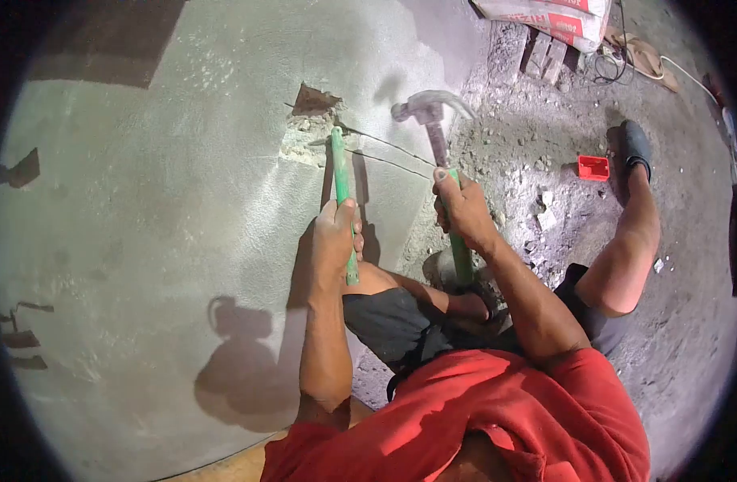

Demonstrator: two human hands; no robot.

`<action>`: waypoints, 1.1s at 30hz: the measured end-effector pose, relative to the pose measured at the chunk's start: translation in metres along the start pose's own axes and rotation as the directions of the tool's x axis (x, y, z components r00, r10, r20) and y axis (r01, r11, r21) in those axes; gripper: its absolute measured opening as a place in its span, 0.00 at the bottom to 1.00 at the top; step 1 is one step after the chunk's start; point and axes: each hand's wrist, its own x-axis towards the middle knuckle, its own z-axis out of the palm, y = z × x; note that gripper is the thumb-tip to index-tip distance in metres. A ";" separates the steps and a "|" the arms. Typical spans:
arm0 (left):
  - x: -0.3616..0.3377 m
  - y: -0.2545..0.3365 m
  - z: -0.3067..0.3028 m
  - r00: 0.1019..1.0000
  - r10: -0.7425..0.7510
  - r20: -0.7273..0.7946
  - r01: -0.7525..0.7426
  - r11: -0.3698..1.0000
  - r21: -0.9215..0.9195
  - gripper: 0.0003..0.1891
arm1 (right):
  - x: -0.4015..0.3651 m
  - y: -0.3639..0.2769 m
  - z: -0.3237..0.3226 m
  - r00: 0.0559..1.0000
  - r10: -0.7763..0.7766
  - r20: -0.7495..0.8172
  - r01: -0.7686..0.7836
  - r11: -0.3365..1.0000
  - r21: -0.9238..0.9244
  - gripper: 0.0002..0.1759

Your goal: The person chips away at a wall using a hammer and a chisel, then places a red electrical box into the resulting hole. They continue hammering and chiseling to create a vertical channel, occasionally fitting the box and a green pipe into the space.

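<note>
My left hand [336, 233] is wrapped round a long green chisel [340, 169], its upper end at a rough broken patch [304, 136] in the grey wall. Two dark lines run across the wall from that patch toward the right. My right hand [463, 207] grips a claw hammer [434, 108] by its green handle. The hammer's head is raised to the right of the chisel and apart from it. Where exactly the chisel's tip meets the wall is hard to make out.
Broken rubble [537, 209] covers the floor along the wall. A red plastic box [593, 168] lies near my shoe [636, 145]. Printed sacks [557, 20], blocks [545, 58] and a cable [613, 68] are farther back. Another dark opening [22, 170] shows in the wall at left.
</note>
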 end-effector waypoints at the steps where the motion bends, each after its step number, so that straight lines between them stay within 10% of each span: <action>1: -0.003 0.001 0.002 0.999 -0.009 -0.031 0.009 1.000 -0.007 0.15 | 0.001 0.000 0.001 1.000 -0.021 -0.003 0.022 0.995 0.092 0.26; 10: -0.004 0.000 0.011 0.998 -0.027 -0.052 0.019 0.989 -0.149 0.15 | 0.007 -0.009 0.044 0.982 0.153 -0.106 -0.101 0.917 0.385 0.28; 16: 0.000 0.006 0.017 0.998 -0.015 -0.062 0.003 0.983 -0.183 0.14 | 0.028 -0.005 0.050 0.982 0.163 0.100 -0.174 0.977 0.122 0.30; 21: 0.000 0.000 0.019 0.998 0.012 -0.063 -0.022 0.987 -0.160 0.12 | 0.023 -0.003 0.070 0.982 0.093 -0.164 0.031 0.780 0.625 0.30; 24: 0.006 0.001 0.024 0.998 -0.003 -0.059 -0.009 0.979 -0.203 0.13 | 0.032 0.003 0.060 0.938 0.230 0.261 -0.290 0.930 0.224 0.33; 33: -0.049 -0.031 -0.015 0.993 0.108 -0.039 -0.112 0.987 -0.115 0.20 | 0.007 0.003 0.038 0.953 0.160 0.258 -0.214 0.956 0.199 0.30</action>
